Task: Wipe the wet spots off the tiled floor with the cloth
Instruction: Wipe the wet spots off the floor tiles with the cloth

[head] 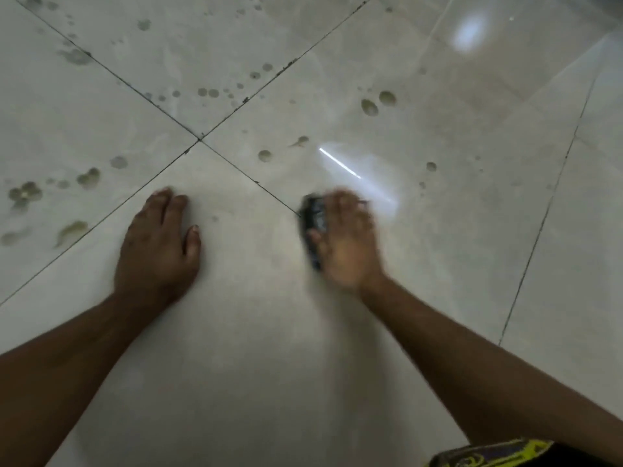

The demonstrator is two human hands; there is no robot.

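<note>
My right hand lies blurred over a dark cloth on the pale tiled floor, and only the cloth's left edge shows beside my thumb. The fingers look spread flat on top of it. My left hand rests palm down with straight fingers on the tile to the left. Several greenish wet spots dot the floor beyond both hands: one just past the cloth, a pair farther right, and a cluster at the far left.
Dark grout lines cross at a junction ahead of my left hand. Bright light reflections glare on the tile near the cloth. A patterned yellow-and-black garment shows at the bottom right.
</note>
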